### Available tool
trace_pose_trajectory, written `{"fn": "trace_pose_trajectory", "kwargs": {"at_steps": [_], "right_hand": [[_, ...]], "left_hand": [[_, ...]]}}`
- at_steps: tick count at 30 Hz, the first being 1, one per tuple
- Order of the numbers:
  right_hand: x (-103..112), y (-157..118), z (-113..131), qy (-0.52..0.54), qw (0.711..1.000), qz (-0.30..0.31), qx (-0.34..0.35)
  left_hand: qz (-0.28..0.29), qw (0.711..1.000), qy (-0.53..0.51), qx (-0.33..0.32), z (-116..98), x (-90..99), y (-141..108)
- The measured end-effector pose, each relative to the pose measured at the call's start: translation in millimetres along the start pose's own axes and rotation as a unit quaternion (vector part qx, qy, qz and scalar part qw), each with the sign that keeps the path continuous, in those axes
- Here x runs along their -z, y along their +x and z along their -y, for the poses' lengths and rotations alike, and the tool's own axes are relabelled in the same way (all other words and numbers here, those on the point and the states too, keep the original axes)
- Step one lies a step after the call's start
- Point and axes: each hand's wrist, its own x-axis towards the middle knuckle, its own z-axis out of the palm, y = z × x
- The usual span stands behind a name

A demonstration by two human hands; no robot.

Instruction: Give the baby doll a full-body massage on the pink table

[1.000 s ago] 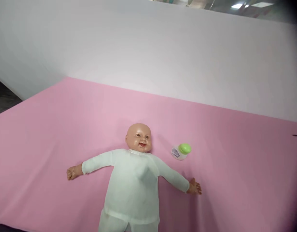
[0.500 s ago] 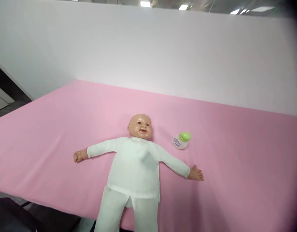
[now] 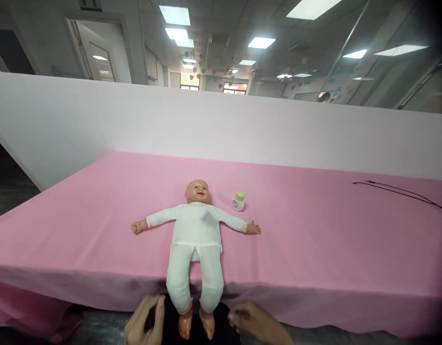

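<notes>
A baby doll [image 3: 195, 230] in a white long-sleeved suit lies on its back on the pink-covered table, arms spread, with its bare feet [image 3: 195, 323] hanging over the near edge. My left hand [image 3: 143, 321] is at the bottom of the view, left of the doll's feet, and my right hand [image 3: 255, 322] is to their right. Neither hand holds or touches anything that I can see. A small white bottle with a green cap [image 3: 238, 201] stands just beyond the doll's left arm.
The pink cloth [image 3: 314, 230] hangs in folds over the near table edge. A dark cable [image 3: 400, 190] lies on the far right. A white partition [image 3: 221, 124] runs along the back, with a glass-walled office beyond. Something dark [image 3: 163, 311] lies below the doll's feet.
The view has tilted up and pulled back, so the doll and bottle look smaller. The doll's legs and feet now show over the table edge, and both my hands have entered at the bottom.
</notes>
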Motion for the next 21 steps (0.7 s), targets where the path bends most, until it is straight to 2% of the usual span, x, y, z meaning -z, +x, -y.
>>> {"fn": "trace_pose_trajectory", "kwargs": {"at_steps": [2,3,4,5,6,7,8,11,13,15,18,21], "right_hand": [[8,10,30,0.074,0.995,0.026,0.065],[14,21,47,0.091,0.99,-0.021,0.107],[21,35,63,0.096,0.975,-0.147,0.139],[28,52,77,0.085,0.939,-0.29,0.164],[35,71,87,0.069,0.897,-0.397,0.18],[41,89,93,0.047,0.866,-0.462,0.185],[45,107,95,0.021,0.849,-0.493,0.187],[53,142,81,-0.062,0.866,-0.458,0.192],[52,151,69,-0.103,0.878,-0.429,0.186],[49,151,62,-0.134,0.877,-0.428,0.17],[42,144,62,-0.182,0.856,-0.467,0.126],[37,136,63,-0.21,0.838,-0.497,0.083]], "left_hand": [[-0.024,0.998,-0.044,-0.044,-39,-11.8,38],[-0.036,0.996,-0.061,-0.046,-55,-20.2,62],[-0.025,0.996,-0.074,-0.041,-68,-30.1,86],[0.0,0.996,-0.085,-0.039,-76,-41.1,111],[0.037,0.994,-0.094,-0.038,-81,-52.4,133],[0.069,0.992,-0.099,-0.037,-82,-63.5,152],[0.106,0.988,-0.103,-0.032,-80,-73.6,168],[0.231,0.97,-0.064,-0.025,-61,-94.9,193],[0.276,0.96,-0.029,-0.023,-48,-101.9,196],[0.292,0.956,-0.006,-0.012,-39,-105.3,196],[0.29,0.957,0.01,-0.002,-35,-105.8,194],[0.264,0.964,0.013,-0.035,-32,-98.5,191]]}}
